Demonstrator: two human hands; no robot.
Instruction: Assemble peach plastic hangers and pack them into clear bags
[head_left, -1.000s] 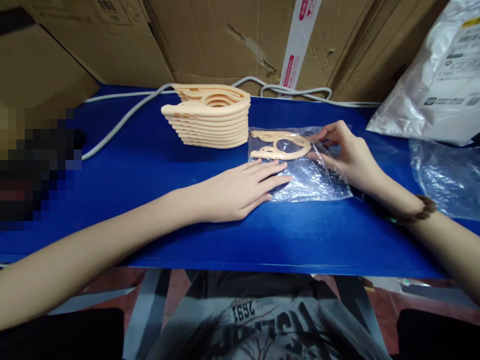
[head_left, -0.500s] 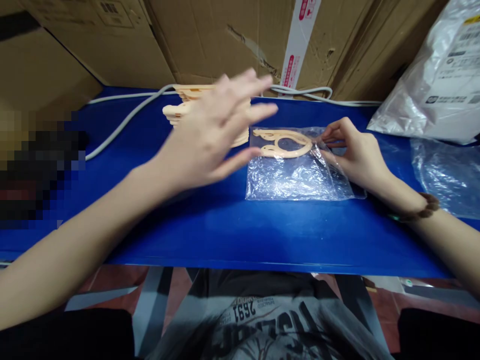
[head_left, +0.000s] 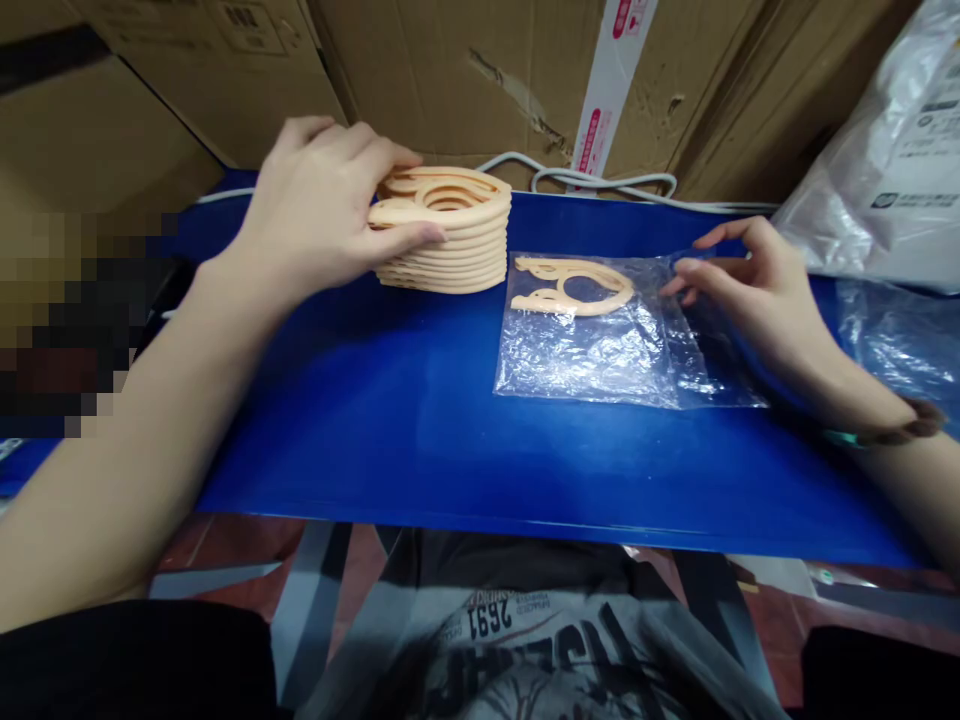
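Note:
At the back of the blue table stands a stack of peach plastic folding hangers [head_left: 469, 255]. My left hand [head_left: 319, 205] is round the stack's left end, thumb along the front and fingers behind, partly hidden. To the right, a clear plastic bag [head_left: 577, 360] lies flat with one folded peach hanger [head_left: 621, 300] in its upper part. My right hand [head_left: 772, 295] hovers by the bag's right end, fingers loosely curled and apart, holding nothing that I can see.
Cardboard boxes [head_left: 420, 90] line the back of the blue table [head_left: 420, 430]. A white cable [head_left: 600, 184] runs along them. A white parcel bag [head_left: 885, 180] stands at the right, with more clear plastic [head_left: 900, 340] in front. A blurred dark object [head_left: 67, 340] is at the left.
My left hand has moved left from over the bag to the hanger stack and taken hold of its end. My right hand has let go of the bag and drawn away rightward.

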